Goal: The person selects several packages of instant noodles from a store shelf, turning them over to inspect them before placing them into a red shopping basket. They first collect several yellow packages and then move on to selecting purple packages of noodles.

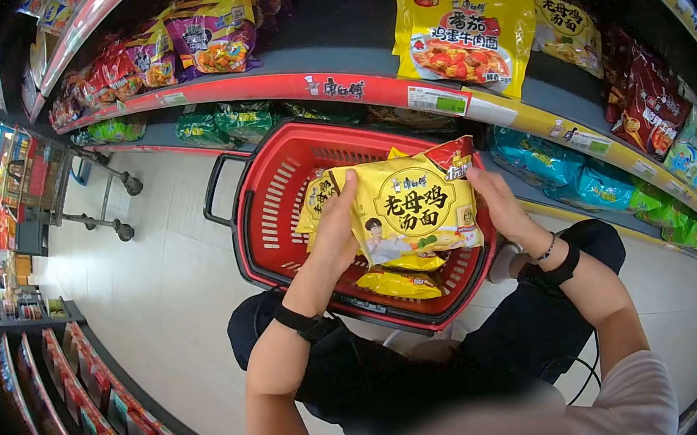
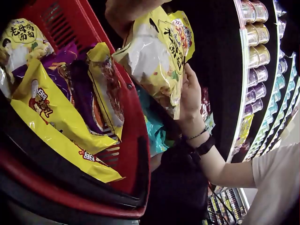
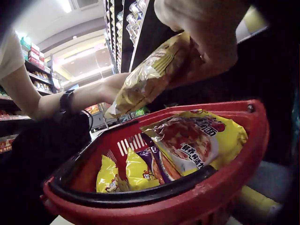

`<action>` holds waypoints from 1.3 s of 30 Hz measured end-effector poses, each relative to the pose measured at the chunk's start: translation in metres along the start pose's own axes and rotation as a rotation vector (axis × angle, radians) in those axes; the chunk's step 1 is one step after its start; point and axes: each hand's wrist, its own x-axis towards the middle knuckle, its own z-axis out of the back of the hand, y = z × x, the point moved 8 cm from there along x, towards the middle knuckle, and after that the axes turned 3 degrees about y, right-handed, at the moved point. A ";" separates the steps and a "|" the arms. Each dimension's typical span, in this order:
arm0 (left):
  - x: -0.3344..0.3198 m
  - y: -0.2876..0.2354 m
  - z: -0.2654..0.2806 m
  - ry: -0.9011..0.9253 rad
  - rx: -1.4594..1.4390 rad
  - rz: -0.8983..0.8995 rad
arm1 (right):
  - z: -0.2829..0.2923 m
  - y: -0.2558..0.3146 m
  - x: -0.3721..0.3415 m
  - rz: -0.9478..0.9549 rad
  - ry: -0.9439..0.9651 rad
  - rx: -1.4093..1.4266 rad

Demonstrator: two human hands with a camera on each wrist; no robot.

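Peering past the held packet [image 1: 417,210], wrist views alone show basketed purple packets [image 2: 85,101]

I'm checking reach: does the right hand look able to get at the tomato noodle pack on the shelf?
Probably, once free: the right hand holds a yellow pack, but the tomato noodle pack sits at the shelf edge, apparently unobstructed.

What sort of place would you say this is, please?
Very likely a supermarket aisle: a dark grey shelf edged with a red-and-yellow price strip holds shiny plastic noodle packets, and a red plastic shopping basket with slotted walls stands in front.
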 end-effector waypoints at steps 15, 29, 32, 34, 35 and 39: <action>0.008 0.009 -0.004 0.097 -0.010 0.050 | 0.012 -0.017 0.002 -0.006 -0.056 -0.054; -0.008 0.037 -0.028 0.170 0.021 0.249 | 0.039 -0.036 0.002 -0.126 -0.263 0.333; -0.007 0.036 -0.023 0.142 0.150 0.219 | 0.042 -0.046 0.002 -0.182 -0.275 0.335; -0.006 0.035 -0.020 0.114 0.154 0.185 | 0.045 -0.051 -0.002 -0.284 -0.206 0.237; -0.005 0.033 -0.018 0.088 0.161 0.153 | 0.043 -0.056 -0.005 -0.382 -0.139 0.141; -0.003 0.035 -0.016 0.084 0.180 0.144 | 0.044 -0.056 -0.010 -0.446 -0.104 -0.004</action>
